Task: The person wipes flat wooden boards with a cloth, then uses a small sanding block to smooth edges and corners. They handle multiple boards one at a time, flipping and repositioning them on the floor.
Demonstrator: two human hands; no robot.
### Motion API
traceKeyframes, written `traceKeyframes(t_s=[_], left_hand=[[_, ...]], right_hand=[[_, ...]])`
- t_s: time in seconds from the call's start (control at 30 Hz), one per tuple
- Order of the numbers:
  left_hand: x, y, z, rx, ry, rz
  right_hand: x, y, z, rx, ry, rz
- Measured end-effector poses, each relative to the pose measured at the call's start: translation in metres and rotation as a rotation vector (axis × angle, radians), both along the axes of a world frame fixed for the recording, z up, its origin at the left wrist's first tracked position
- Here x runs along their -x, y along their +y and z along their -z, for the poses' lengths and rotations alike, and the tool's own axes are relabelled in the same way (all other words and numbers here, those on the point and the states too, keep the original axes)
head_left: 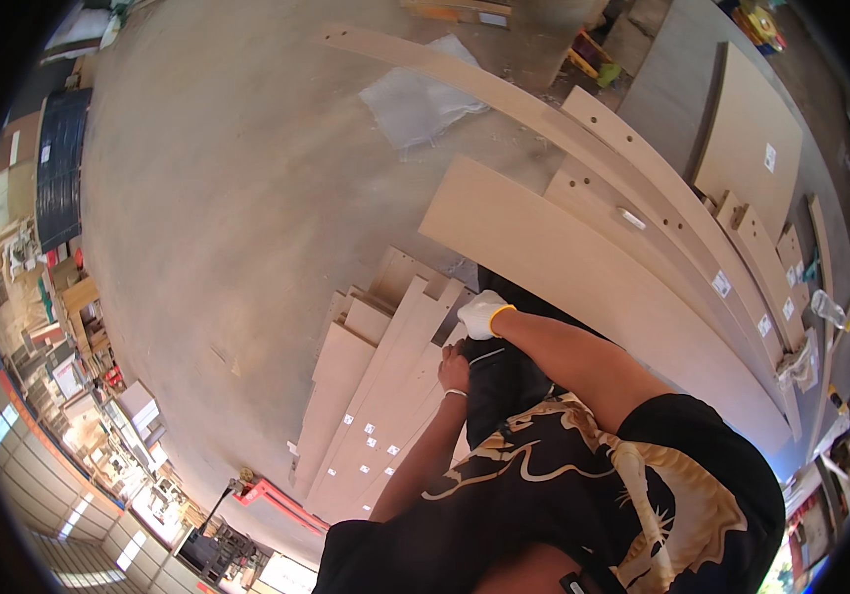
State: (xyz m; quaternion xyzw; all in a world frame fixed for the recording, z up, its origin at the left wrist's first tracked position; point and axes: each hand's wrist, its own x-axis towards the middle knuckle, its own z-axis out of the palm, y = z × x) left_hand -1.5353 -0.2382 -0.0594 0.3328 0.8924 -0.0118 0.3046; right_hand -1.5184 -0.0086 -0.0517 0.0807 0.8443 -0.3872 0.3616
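My right hand (pixel 482 315) wears a white knit glove with a yellow cuff. Its fingers are curled closed in front of my body, near the ends of the stacked boards; what they hold, if anything, is hidden. Just below it, my bare left hand (pixel 454 368), with a white band at the wrist, has bent fingers against the edge of the stack, their grip hard to make out. The stack of pale wooden boards (pixel 390 366) lies at my left, several bearing small white labels. A dark grey end (pixel 448 324) shows beside both hands.
A wide pale board (pixel 593 282) lies right of my hands. Beyond it are a long narrow board with holes (pixel 544 119) and a curved panel (pixel 756 139). A translucent plastic sheet (pixel 423 89) lies on the concrete floor. A red frame (pixel 282 503) is at lower left.
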Motion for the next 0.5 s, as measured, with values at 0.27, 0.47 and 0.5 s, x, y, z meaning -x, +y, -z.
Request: traceKeyframes(t_s=[0.27, 0.47, 0.5], left_hand=[[0.016, 0.011, -0.019, -0.01, -0.201, -0.287], [0.023, 0.017, -0.039, -0.319, -0.293, -0.364], [0.028, 0.015, -0.051, -0.399, -0.221, -0.212]], right_hand=[[-0.009, 0.004, -0.001, 0.146, 0.091, 0.211], [-0.006, 0.014, -0.006, 0.238, -0.032, 0.343], [-0.005, 0.016, -0.008, 0.233, -0.067, 0.341]])
